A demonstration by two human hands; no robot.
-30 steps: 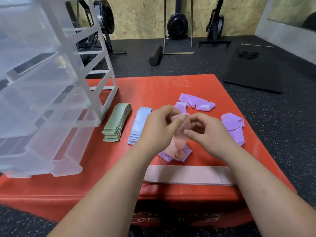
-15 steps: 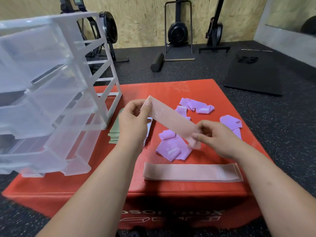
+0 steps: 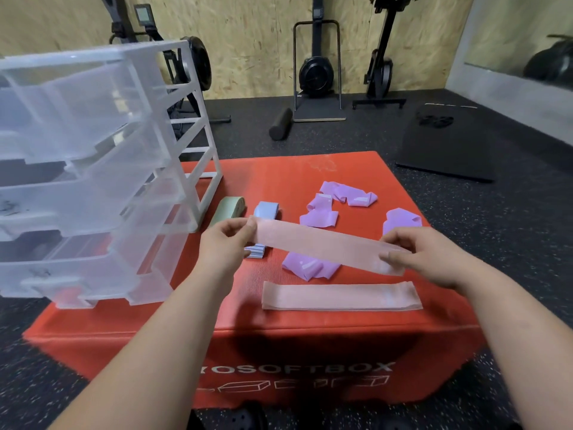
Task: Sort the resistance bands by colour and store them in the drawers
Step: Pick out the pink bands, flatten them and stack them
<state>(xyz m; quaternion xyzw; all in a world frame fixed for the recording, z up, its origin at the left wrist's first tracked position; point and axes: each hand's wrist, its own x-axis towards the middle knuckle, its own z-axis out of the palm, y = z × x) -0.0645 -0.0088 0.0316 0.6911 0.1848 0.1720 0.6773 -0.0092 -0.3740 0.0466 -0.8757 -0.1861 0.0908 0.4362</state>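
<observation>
We see the pink band [image 3: 328,247] held in the air over the middle of the red box [image 3: 273,172], pulled out flat and long between both hands. The left hand [image 3: 224,243] pinches its far-left end between thumb and curled fingers. The right hand [image 3: 434,256] pinches the other end, which sits lower and nearer us. Straight below lies the pink stack [image 3: 341,297], flat near the box's front edge.

On the box's front face we read "OSOFTBOX" in white capitals; the letters before it are blurred. Outline drawings of boxes sit under it. The purple bands [image 3: 319,214] carry small white marks that we cannot read.

Half a second ago the band slanted steeply and the hands were closer together. A second ago it was bunched up between them. Now it spans much wider and lies nearly level.

Loose purple bands are scattered behind and under the held one. The blue stack [image 3: 266,210] and the green stack [image 3: 228,206] lie side by side behind the left hand. The clear drawers [image 3: 93,169] stand on the box's left side with several trays pulled out.
</observation>
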